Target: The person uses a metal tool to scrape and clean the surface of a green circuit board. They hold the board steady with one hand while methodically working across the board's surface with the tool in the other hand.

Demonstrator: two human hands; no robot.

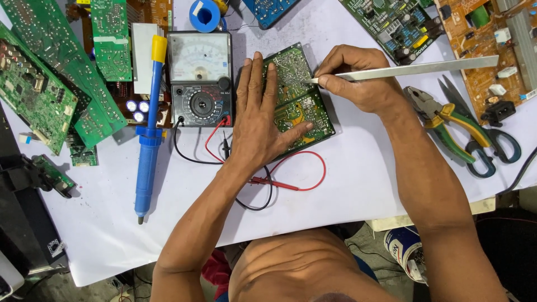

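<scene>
A green circuit board (pixel 299 84) lies solder side up on the white table sheet (pixel 358 184). My left hand (pixel 258 117) lies flat on the board's left half, fingers spread. My right hand (pixel 355 78) pinches a long flat metal blade (pixel 414 70) whose tip touches the board near its top middle. An analog multimeter (pixel 200 78) sits just left of the board, its red probe (pixel 274 183) and black lead trailing under my left wrist.
A blue and yellow desoldering pump (pixel 149 134) lies left of the meter. Several green boards (pixel 50 84) pile up at far left. Pliers (pixel 442 126) and scissors (pixel 486 140) rest at right, with more boards (pixel 486 39) and a solder spool (pixel 205 15) along the top.
</scene>
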